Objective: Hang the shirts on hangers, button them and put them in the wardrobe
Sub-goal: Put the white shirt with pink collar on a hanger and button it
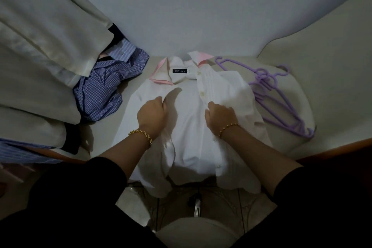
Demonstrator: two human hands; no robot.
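Shirt work is the step now, as I judge it: the white dress shirt [193,127] lies front-up on the pale bed surface [326,78], collar at the far side, tail hanging over the near edge, and it must be closed or prepared for a hanger.

My left hand [153,115] is curled into a loose fist, and it pinches the left front panel just below the pink-lined collar [161,74]. My right hand [220,116] is also curled narrow, gripping the button placket near the middle of the chest. Both hands hold cloth only. Two buttons [202,93] show on the placket far from my right hand. I cannot tell if a hanger is already inside the shirt; a thin hook seems to show beside the black label [179,71], but it is too small to be sure.

To do this well, I think the two front edges should be pulled flat and level first, so each button meets its own hole. I would start from the collar and go toward the near hem, keeping the cloth tight between the hands.

The purple hangers [275,94] lie in a pile just beside the shirt at the right. A crumpled blue checked shirt [104,90] waits at the left, touching a stack of cream fabric [40,50]. I see no wardrobe here.
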